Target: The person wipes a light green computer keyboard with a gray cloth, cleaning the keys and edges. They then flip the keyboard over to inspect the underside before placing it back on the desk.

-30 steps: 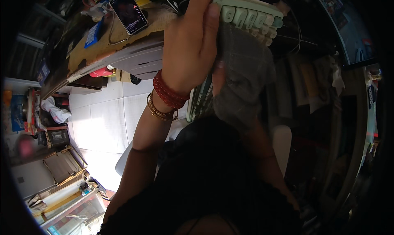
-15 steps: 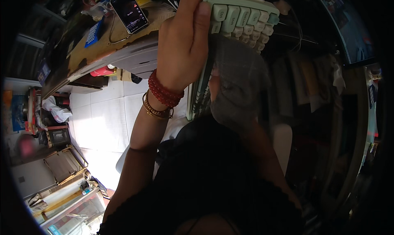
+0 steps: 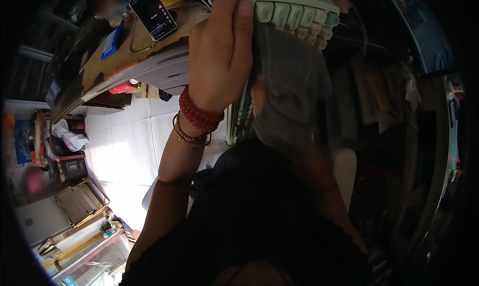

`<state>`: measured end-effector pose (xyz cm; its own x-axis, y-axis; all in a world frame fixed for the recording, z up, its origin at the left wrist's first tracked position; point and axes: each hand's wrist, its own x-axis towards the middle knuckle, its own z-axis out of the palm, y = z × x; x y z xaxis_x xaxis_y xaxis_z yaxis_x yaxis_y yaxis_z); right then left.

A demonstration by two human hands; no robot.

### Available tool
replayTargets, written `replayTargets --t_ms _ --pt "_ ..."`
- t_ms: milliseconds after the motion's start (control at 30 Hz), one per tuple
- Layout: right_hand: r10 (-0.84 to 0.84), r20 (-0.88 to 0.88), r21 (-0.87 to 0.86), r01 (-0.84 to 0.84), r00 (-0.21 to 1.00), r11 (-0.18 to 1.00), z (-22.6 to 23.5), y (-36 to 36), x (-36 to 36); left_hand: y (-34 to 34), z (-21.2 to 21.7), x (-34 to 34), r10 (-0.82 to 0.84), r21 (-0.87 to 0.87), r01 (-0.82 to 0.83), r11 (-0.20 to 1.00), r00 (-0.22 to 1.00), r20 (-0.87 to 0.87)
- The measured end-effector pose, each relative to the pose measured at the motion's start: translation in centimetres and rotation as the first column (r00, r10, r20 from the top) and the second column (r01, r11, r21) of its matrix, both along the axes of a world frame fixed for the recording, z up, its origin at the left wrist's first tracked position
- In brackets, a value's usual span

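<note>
The keyboard (image 3: 317, 6) has a smooth, pale green case with rounded corners and chunky, soft-edged keycaps in mint and cream. It is tilted up on edge in front of the person's torso, its top end beside the tabletop (image 3: 95, 81), its far side running down toward the lap. A thin grey cloth (image 3: 294, 71), loosely woven and slightly sheer, lies in creases against the keys and covers part of them.

The left hand (image 3: 219, 56) is clamped on the case's upper corner, back of the hand uppermost, thumb laid straight along the edge, forearm rising steeply. Red beaded bracelets (image 3: 199, 112) and gold-toned bangles (image 3: 188, 134) ring its wrist. The right hand (image 3: 258, 97) is near the left but apart from it, lower down and draped by the cloth; only some skin shows at its left side, so how tightly its fingers close I cannot tell.

On the tabletop's scuffed, worn wood lies a glossy, flat phone (image 3: 152, 14).
</note>
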<state>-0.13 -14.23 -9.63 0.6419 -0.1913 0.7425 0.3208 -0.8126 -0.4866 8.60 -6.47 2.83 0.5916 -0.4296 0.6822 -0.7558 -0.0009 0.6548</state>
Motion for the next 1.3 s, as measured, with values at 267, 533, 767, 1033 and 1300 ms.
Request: replayTargets --t_ms 267,533,767,1033,1300 --pt "0.106 0.111 0.231 -0.129 0.988 0.964 4.6 -0.1 -0.6 -0.1 0.4 -0.4 0.005 0.043 -0.005 0.999 1.0 -0.001" --pt "0.069 0.078 0.178 -0.082 0.995 0.981 4.2 -0.4 -0.7 -0.6 -0.1 -0.1 0.042 0.034 -0.043 0.998 0.998 0.039" --pt "0.057 0.053 0.168 -0.065 0.997 0.984 4.0 -0.4 -1.2 -0.4 0.0 0.2 0.007 0.057 -0.009 0.998 0.999 0.04" --pt "0.057 0.005 0.137 -0.057 0.998 0.989 3.8 -0.5 -1.6 0.9 0.6 0.8 -0.234 0.123 0.252 0.96 0.962 -0.142" --pt "0.063 -0.079 0.098 -0.055 0.995 0.994 4.1 -0.3 -2.9 2.1 2.4 0.8 -0.383 0.127 0.478 0.869 0.813 -0.439"
